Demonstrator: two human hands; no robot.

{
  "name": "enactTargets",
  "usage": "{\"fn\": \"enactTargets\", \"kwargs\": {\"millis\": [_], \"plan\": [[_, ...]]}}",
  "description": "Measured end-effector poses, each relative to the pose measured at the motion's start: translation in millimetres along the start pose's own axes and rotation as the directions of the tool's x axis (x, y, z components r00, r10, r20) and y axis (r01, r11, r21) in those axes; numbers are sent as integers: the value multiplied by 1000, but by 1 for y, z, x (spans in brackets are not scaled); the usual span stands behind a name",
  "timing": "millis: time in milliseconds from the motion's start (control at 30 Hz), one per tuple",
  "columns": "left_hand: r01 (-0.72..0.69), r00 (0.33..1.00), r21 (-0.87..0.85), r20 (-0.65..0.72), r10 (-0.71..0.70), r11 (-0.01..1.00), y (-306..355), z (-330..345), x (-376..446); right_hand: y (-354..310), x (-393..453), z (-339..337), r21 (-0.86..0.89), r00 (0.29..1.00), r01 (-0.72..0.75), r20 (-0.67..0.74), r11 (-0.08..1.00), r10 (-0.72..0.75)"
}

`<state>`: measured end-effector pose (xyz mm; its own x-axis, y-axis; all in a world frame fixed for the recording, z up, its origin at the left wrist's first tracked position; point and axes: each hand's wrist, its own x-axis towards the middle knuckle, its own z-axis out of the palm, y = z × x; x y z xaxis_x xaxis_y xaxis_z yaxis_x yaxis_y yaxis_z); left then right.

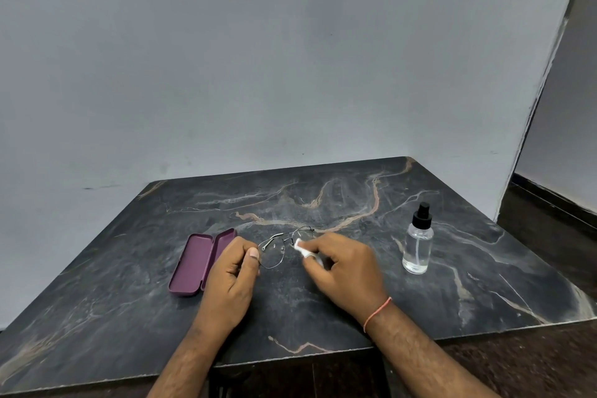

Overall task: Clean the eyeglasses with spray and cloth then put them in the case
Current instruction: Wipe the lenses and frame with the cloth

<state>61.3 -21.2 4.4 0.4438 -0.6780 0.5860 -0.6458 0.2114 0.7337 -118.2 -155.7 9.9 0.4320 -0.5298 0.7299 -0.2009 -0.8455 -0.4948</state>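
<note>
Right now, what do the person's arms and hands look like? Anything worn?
Both forearms are bare and hairy, with no sleeves in view. The right hand has a thin orange-pink thread band around the wrist. The left hand shows no band, watch, glove or ring that I can see.

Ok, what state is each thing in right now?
eyeglasses: unfolded, held above the table
left hand: grips the eyeglasses at the frame's edge
right hand: pinches the cloth
cloth: white, pressed against a lens
case: open, empty, flat on the table
spray bottle: upright, untouched
</note>
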Motion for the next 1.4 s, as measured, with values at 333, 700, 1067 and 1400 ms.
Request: {"fn": "enactTargets", "kwargs": {"millis": [333, 700, 1067, 1400], "plan": [[18, 1000, 0, -16, -18, 1000, -3, -1, -1, 3, -1, 3, -54, 996, -87, -11, 995, 87], [17, 1000, -16, -16, -17, 1000, -2, -1, -1, 2, -1, 3, -52, 996, -78, 33, 996, 80], [7, 1000, -12, -20, -7, 1000, -2, 0, -1, 2, 0, 3, 2, 995, -85, 53, 996, 84], [-17, 1000, 12, 11, 17, 1000, 3, 1, -2, 4, 2, -1, 14, 996, -82, -31, 996, 83]]}}
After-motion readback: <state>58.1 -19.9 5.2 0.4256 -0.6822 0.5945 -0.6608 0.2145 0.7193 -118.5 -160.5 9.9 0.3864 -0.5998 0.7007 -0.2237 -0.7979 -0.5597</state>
